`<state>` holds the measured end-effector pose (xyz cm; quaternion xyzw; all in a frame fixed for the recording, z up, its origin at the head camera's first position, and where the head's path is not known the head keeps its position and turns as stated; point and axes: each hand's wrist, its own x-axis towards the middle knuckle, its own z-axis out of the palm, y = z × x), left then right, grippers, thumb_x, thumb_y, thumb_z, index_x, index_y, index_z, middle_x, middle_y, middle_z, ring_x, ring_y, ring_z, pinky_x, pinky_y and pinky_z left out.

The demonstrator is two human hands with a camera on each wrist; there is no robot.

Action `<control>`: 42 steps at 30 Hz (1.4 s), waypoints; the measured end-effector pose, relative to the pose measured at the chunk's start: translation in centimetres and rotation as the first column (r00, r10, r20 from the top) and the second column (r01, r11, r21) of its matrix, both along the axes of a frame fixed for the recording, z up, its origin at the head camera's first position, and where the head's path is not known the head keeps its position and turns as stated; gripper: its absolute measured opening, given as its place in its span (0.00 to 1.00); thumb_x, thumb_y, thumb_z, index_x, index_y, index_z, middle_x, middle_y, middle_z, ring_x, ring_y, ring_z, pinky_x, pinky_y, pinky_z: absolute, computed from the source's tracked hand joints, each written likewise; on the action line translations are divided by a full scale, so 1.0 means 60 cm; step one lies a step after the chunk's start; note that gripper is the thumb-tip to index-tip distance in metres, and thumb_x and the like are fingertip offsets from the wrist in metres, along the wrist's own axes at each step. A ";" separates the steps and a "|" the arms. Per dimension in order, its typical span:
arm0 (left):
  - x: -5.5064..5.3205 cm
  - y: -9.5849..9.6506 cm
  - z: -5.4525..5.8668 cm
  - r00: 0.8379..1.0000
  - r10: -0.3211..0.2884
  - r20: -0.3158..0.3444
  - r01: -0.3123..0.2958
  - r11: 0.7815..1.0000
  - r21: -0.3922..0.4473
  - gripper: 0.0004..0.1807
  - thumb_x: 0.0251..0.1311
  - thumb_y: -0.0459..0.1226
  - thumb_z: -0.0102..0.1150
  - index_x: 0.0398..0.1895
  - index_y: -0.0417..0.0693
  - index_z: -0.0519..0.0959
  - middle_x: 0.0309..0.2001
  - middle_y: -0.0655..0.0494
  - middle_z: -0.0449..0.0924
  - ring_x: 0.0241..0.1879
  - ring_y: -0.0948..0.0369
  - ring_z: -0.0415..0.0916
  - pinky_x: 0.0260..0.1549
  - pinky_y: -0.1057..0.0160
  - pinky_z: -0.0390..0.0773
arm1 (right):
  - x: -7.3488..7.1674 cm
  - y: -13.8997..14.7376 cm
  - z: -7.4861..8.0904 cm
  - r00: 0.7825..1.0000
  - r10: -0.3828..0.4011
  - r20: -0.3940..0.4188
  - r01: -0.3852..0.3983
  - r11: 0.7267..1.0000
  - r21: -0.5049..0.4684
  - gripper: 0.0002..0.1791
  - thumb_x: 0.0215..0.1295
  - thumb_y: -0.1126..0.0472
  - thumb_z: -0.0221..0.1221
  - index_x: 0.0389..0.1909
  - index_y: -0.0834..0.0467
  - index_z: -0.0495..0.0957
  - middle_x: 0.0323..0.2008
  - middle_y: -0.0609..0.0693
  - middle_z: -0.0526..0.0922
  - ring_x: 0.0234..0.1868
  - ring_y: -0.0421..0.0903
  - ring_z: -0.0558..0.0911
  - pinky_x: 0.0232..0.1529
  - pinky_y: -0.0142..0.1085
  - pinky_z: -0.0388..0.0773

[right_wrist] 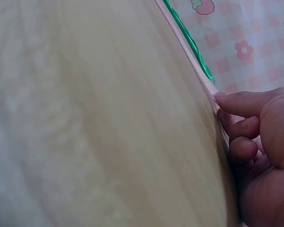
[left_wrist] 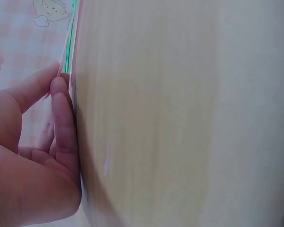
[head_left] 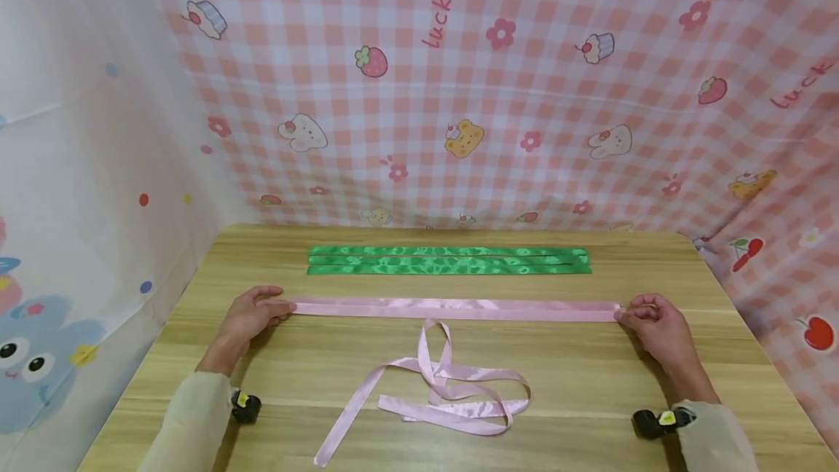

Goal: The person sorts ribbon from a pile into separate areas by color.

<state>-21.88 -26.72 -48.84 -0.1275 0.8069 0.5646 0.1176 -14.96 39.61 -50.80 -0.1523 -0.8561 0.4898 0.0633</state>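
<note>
Two hands (head_left: 252, 315) (head_left: 660, 328), one pinched pink strip (head_left: 452, 309), one pink tangle (head_left: 438, 370)

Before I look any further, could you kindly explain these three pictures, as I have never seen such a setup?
Certainly. There is no machine arm: a person's left hand and right hand do the work, bare, with a small camera worn at each wrist. The wide picture is taken from the head, looking forward and down; the two close ones come from the wrists, each facing its own hand.

On the wooden table, a green ribbon lies in straight rows at the back, and a loose pink ribbon lies looped nearer the person. Between them, each hand pinches one end of a straight pink strip.
</note>
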 end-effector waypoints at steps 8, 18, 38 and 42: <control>0.004 -0.005 0.013 0.999 0.039 -0.013 -0.038 0.997 0.066 0.36 0.63 0.37 0.65 0.70 0.35 0.59 0.39 0.65 0.82 0.29 0.70 0.79 0.28 0.70 0.80 | 0.005 -0.010 0.013 0.999 -0.034 -0.006 0.033 0.999 -0.027 0.21 0.64 0.56 0.67 0.47 0.60 0.67 0.28 0.30 0.75 0.22 0.34 0.72 0.21 0.31 0.71; 0.026 0.076 0.047 0.976 -0.134 -0.172 0.143 0.989 0.040 0.24 0.67 0.32 0.58 0.64 0.32 0.66 0.48 0.40 0.81 0.31 0.65 0.77 0.30 0.65 0.79 | -0.006 -0.116 0.062 0.963 0.189 -0.193 -0.190 0.982 0.014 0.14 0.64 0.69 0.63 0.44 0.68 0.70 0.30 0.43 0.75 0.23 0.34 0.74 0.22 0.29 0.72; 0.053 0.304 0.034 0.907 -0.409 -0.098 0.418 0.904 0.094 0.21 0.61 0.30 0.64 0.57 0.39 0.71 0.49 0.41 0.81 0.39 0.56 0.79 0.35 0.60 0.79 | -0.027 -0.381 0.053 0.716 0.690 -0.111 -0.698 0.710 -0.088 0.07 0.64 0.72 0.62 0.39 0.65 0.74 0.31 0.54 0.78 0.31 0.43 0.75 0.28 0.29 0.74; 0.055 0.319 0.025 0.906 -0.411 -0.099 0.419 0.903 0.091 0.23 0.58 0.30 0.66 0.55 0.38 0.71 0.43 0.43 0.82 0.35 0.58 0.78 0.31 0.64 0.76 | -0.028 -0.398 0.047 0.728 0.680 -0.087 -0.685 0.726 -0.059 0.09 0.62 0.71 0.64 0.39 0.64 0.73 0.32 0.52 0.78 0.30 0.43 0.76 0.28 0.29 0.75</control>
